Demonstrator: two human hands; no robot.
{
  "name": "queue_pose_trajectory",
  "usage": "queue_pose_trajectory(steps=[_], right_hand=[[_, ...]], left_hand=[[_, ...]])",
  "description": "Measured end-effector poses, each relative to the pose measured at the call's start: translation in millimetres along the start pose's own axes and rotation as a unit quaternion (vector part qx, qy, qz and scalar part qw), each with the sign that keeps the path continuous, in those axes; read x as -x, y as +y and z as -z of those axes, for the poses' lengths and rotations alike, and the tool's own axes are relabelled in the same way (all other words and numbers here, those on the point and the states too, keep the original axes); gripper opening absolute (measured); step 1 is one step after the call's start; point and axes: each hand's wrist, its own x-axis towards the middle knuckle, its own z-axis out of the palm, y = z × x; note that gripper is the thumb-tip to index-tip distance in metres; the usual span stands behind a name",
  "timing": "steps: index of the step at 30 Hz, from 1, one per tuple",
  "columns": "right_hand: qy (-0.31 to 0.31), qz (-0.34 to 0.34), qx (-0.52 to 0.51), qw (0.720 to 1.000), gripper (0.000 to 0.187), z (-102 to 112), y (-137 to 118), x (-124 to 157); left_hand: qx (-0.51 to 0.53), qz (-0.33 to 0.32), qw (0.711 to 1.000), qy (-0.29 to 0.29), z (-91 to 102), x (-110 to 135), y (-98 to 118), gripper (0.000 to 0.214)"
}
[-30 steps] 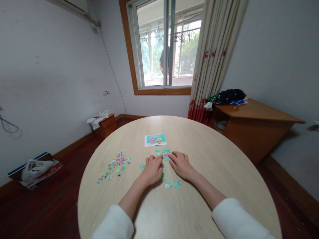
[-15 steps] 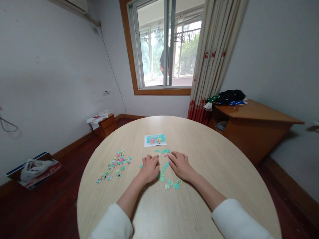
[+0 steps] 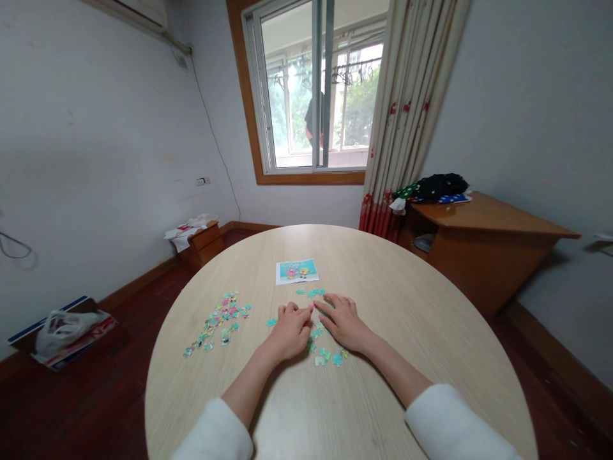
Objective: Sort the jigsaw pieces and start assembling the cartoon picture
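A small pink puzzle piece (image 3: pixel 311 306) lies where the fingertips of both hands meet above the middle of the table. My left hand (image 3: pixel 290 330) is partly closed, its index finger reaching to the pink piece and its other fingers curled. With fingers spread low over the table, my right hand (image 3: pixel 345 322) touches the same piece from the right. Teal and green puzzle pieces (image 3: pixel 317 331) lie between the hands, some hidden under them. Closer to me are a few loose pieces (image 3: pixel 322 357). A short row of teal pieces (image 3: pixel 316 292) sits just beyond the fingertips.
A heap of mixed puzzle pieces (image 3: pixel 221 317) spreads over the table's left side. The picture card (image 3: pixel 297 271) lies beyond the hands on the round table (image 3: pixel 383 268). A wooden desk (image 3: pixel 493 255) with cloths stands at right; a small cabinet (image 3: pixel 207 241) stands at left.
The pink piece has shifted left and slightly toward me, along with my right fingertips. My left hand has moved right, its index finger now stretched to the piece.
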Motion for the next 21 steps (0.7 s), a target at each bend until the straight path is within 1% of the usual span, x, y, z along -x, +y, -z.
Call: queue_pose_trajectory(steps=[2,4,8,10,12,16,18,21], right_hand=[[0.014,-0.005,-0.002,1.0,0.036,2,0,0],[0.021,-0.013,0.001,1.0,0.036,3,2,0],[0.021,-0.021,0.004,1.0,0.036,3,7,1],[0.018,-0.025,-0.001,1.0,0.036,2,8,1],[0.013,-0.027,-0.006,1.0,0.037,2,7,1],[0.015,-0.026,-0.01,0.999,0.037,2,7,1],[0.017,-0.027,-0.01,0.999,0.037,1,8,1],[0.01,-0.031,-0.01,0.999,0.037,1,10,2]], left_hand=[[-0.015,0.022,1.0,-0.011,1.3,-1,-1,0.033],[-0.032,0.049,0.998,-0.009,2.9,-2,-3,0.03],[-0.057,0.088,0.994,0.018,5.5,-2,-10,0.025],[-0.057,0.088,0.994,0.04,6.3,-1,-13,0.026],[-0.053,0.076,0.995,0.043,6.3,0,-13,0.028],[-0.061,0.057,0.996,-0.009,4.5,-2,-8,0.029],[-0.082,0.088,0.993,-0.003,3.7,-3,-9,0.03],[-0.133,0.181,0.974,0.029,4.2,-3,-17,0.035]])
